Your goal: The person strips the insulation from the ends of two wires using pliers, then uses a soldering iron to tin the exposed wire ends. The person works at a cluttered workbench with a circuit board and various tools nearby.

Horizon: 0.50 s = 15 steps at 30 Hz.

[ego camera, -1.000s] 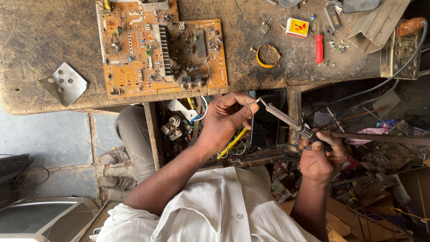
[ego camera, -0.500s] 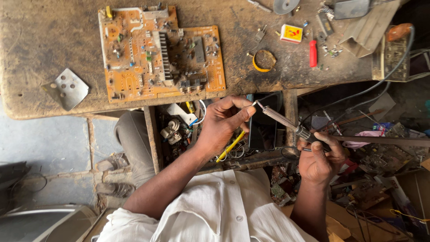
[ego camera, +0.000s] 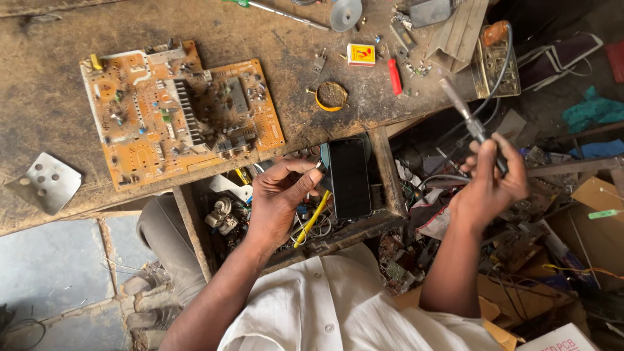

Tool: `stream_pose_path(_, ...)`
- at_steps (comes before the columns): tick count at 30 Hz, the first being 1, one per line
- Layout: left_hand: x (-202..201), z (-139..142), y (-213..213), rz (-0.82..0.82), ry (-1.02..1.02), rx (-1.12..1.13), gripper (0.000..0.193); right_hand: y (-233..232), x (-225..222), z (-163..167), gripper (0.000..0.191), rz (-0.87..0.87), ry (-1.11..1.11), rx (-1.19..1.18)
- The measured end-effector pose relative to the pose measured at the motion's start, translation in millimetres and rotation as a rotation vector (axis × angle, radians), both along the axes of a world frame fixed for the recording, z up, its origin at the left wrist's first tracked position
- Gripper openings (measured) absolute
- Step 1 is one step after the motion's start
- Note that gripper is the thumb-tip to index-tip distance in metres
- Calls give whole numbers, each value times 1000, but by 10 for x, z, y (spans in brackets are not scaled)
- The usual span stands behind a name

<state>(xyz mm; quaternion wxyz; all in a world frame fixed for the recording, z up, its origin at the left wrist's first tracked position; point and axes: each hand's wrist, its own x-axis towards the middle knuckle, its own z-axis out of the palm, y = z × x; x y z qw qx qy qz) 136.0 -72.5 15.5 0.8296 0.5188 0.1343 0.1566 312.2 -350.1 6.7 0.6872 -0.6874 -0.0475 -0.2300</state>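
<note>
The right hand (ego camera: 491, 179) was closed around a grey metal-tipped soldering iron (ego camera: 469, 120), right of the black rectangular phone (ego camera: 350, 177). The left hand (ego camera: 279, 198), fingers curled with fingertips pinched, sat just left of that phone; whether it held anything I could not tell.

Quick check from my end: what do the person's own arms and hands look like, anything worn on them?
Both arms are bare from above the elbow down. The left hand and right hand wear no gloves, and no rings, watch or bands show. The only clothing near them is a white buttoned shirt with short sleeves that end at the upper arms. No cables or marks are on the arms.
</note>
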Motion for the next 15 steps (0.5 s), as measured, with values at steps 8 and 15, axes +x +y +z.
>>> stream_pose_path(8, -116, -59, 24, 8, -7, -12, 13, 337, 530, -108, 19, -35, 28, -111)
stream_pose_path(15, -98, -113, 61, -52, 3, -184, 15, 504, 722, -239, 19, -150, -292, -643)
